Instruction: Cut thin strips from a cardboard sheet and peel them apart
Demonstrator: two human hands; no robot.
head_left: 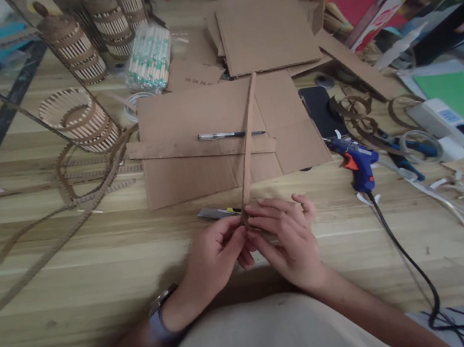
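A long narrow cardboard strip [249,134] is pinched at its near end between my two hands, its far end reaching out over the cardboard sheets. My left hand [217,254] grips that end with thumb and fingers. Opposite it, my right hand [287,235] presses thumb and fingertips on the same end, little finger raised. A utility knife [216,213] lies just beyond my hands, partly hidden by them. Under the strip is a flat cardboard sheet [197,179], bearing a pen [225,135] and a wider cardboard strip [204,147].
A blue glue gun [358,162] lies at right, its black cord running to the table's front edge. Several slatted stick-and-cardboard cylinders [73,49] stand back left, near a bag of sticks [149,58]. Loose corrugated strips [66,226] spread over the left. Stacked cardboard [267,29] lies behind.
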